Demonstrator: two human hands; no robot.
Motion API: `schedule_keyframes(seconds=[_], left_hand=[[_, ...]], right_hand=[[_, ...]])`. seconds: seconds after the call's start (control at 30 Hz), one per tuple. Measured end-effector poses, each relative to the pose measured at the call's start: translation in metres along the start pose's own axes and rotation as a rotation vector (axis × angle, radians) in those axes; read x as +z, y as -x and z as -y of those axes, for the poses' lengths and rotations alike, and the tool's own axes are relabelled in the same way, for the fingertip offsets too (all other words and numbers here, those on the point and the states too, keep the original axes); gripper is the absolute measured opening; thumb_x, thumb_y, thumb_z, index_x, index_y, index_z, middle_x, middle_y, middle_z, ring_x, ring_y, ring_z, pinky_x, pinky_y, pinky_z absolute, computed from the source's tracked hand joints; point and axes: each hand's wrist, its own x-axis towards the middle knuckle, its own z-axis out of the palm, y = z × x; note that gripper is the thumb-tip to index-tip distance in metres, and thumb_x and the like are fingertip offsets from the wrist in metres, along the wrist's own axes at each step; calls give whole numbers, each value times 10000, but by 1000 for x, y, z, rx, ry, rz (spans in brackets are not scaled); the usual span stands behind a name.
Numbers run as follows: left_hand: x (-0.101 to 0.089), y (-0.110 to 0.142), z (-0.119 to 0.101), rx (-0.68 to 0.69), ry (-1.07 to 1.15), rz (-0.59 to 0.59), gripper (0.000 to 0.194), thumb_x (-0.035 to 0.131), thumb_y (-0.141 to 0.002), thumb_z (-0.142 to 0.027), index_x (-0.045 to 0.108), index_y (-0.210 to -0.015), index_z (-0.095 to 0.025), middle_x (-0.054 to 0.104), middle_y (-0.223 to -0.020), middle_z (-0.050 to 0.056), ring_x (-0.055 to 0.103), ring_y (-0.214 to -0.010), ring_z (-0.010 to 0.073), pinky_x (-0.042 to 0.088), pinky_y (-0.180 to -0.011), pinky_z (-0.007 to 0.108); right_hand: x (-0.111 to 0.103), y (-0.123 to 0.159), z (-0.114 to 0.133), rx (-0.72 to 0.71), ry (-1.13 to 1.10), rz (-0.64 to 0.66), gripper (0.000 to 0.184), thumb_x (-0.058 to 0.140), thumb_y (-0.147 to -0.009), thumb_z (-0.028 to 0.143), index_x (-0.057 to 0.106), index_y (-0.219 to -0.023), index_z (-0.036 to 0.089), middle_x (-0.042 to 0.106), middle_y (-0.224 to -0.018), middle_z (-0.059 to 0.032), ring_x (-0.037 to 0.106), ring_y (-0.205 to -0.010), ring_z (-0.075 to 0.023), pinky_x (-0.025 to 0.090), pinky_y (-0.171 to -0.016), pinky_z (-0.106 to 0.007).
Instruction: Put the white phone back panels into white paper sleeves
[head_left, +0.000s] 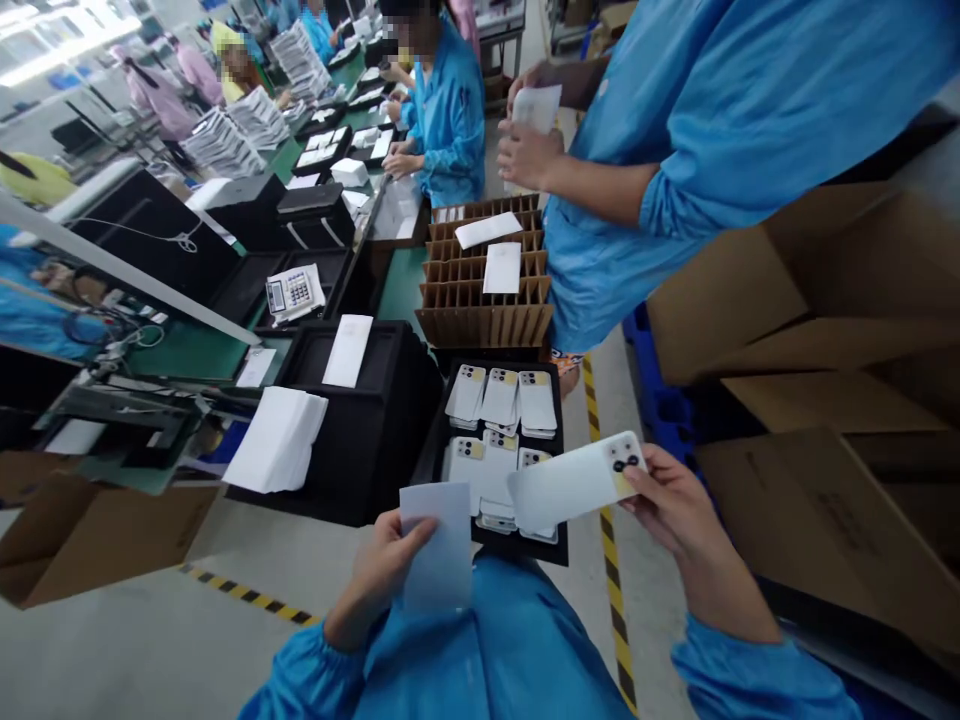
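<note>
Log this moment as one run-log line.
left hand: holds white sleeve | right hand: holds white phone back | below: black tray of phone backs

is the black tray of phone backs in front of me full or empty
Nearly full. The black tray holds stacked white phone backs in two rows; the right hand holds another phone back above it.

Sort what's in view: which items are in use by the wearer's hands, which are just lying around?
In use:
- left hand holding white sleeve
- right hand holding white phone back
- black tray of more phone backs

Lying about:
- calculator
- cardboard divider rack
- cardboard boxes
- stack of white sleeves
</note>
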Motion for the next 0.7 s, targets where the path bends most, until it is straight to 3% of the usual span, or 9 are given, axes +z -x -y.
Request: schedule_keyframes(seconds=[0.07, 0.17, 0.27, 0.4, 0.53, 0.7], left_hand=[[-5, 0, -7, 35, -23, 56, 677, 789, -676, -632, 702, -983, -34, 726, -922, 168, 671, -790, 234, 530, -694, 313], [-18, 1, -19, 88, -71, 112, 698, 801, -643, -643, 697, -969, -35, 723, -903, 167, 672, -805, 248, 541, -695, 321], [-36, -2, -26, 169, -63, 133, 635, 819, -637, -604, 675, -928, -58, 707, -844, 125, 650, -747, 214, 529, -644, 288], [-61, -13, -27, 180, 4, 137, 613, 845, -619, -548, 671, -965, -74, 719, -897, 134, 669, -803, 245, 555, -693, 318], [-79, -21, -34, 198, 0, 145, 555, 877, -574, -468, 669, -917, -84, 707, -831, 107, 661, -765, 244, 546, -653, 307], [-87, -16, -52, 331, -137, 148, 421, 803, -646, -415, 695, -883, -84, 688, -792, 89, 631, -720, 200, 509, -631, 266]], right_hand=[[33, 16, 25, -58, -138, 2, 393, 839, -680, 415, 580, -884, 202, 529, -549, 31, 454, -412, -90, 392, -383, -196], [86, 26, 46, -66, -260, 17, 429, 836, -692, 390, 563, -987, 239, 568, -605, 39, 465, -387, -91, 390, -340, -188], [133, 27, 46, -15, -311, 23, 639, 876, -629, 355, 514, -1149, 268, 628, -772, 29, 525, -453, -80, 416, -362, -171], [181, 29, 32, 59, -290, 106, 939, 916, -514, 259, 395, -1295, 284, 594, -730, 60, 458, -442, -54, 380, -353, -149], [206, 31, 31, 26, -210, 164, 902, 899, -541, 227, 393, -1286, 271, 599, -734, 55, 440, -430, -47, 357, -332, -138], [208, 33, 52, -219, -136, -43, 786, 886, -583, 193, 490, -1255, 288, 622, -804, 33, 448, -425, -36, 354, -308, -124]])
